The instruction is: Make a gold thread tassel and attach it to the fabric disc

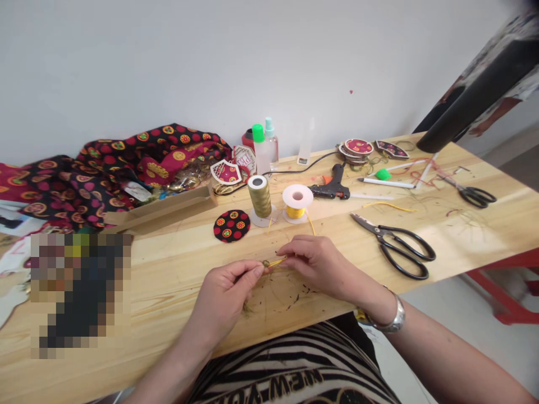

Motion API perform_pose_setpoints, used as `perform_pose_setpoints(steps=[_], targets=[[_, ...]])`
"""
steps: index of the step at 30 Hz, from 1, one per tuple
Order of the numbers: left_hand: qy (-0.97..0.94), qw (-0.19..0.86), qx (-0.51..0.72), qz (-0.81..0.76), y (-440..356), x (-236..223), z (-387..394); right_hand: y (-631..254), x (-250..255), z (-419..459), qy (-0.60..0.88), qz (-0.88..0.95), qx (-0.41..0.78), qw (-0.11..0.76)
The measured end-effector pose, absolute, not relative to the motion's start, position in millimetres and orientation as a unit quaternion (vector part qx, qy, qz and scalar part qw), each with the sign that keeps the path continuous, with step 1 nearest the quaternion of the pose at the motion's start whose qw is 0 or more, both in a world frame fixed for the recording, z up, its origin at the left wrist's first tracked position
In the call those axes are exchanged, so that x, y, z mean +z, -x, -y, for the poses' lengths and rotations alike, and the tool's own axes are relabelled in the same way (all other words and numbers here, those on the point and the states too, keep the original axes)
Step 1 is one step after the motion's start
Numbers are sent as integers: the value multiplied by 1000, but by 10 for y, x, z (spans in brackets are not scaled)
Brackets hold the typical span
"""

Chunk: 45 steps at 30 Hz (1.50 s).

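Note:
My left hand [227,292] pinches a small olive-green tassel [266,263] by its head, and loose thread ends hang below the fingers. From that head a yellow cord [275,262] runs across to my right hand [322,264], whose fingertips are closed on it. Both hands are just above the wooden table [168,297] near its front edge. Beyond them stand a cone of olive thread [261,199] and a white spool of yellow cord [297,210]. A round patterned fabric piece [231,226] lies left of the cone.
Large black-handled scissors [400,247] lie to the right, with smaller scissors [475,194] farther off. A hot glue gun [334,185] and bottles [263,151] are near the wall. Patterned cloth [84,185] and a cardboard box [168,210] fill the back left. A person [492,95] stands at far right.

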State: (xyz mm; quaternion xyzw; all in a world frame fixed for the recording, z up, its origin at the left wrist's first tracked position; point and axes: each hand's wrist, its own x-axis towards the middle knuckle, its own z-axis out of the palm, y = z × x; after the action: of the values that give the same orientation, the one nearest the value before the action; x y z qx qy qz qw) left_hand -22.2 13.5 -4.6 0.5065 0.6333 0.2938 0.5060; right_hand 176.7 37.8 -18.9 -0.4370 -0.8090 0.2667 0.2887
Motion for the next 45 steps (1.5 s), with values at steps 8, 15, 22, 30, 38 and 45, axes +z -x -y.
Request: perform_pose_setpoints(steps=[8, 15, 22, 30, 38, 45], targets=[[-507, 508, 291, -632, 236, -54, -130, -1760, -185, -380, 428, 809, 279, 293], [-466, 519, 344, -628, 292, -78, -162, -1786, -156, -406, 445, 796, 278, 301], [-498, 500, 339, -622, 249, 22, -207, -1784, -120, -395, 440, 809, 274, 278], [-698, 355, 321, -533, 154, 23, -176, -1762, -76, -390, 423, 839, 238, 246], [-781, 255, 305, -482, 156, -27, -155, -1750, -59, -383, 424, 847, 231, 223], [-781, 257, 294, -486, 138, -47, -163, -1755, -83, -374, 422, 847, 234, 222]])
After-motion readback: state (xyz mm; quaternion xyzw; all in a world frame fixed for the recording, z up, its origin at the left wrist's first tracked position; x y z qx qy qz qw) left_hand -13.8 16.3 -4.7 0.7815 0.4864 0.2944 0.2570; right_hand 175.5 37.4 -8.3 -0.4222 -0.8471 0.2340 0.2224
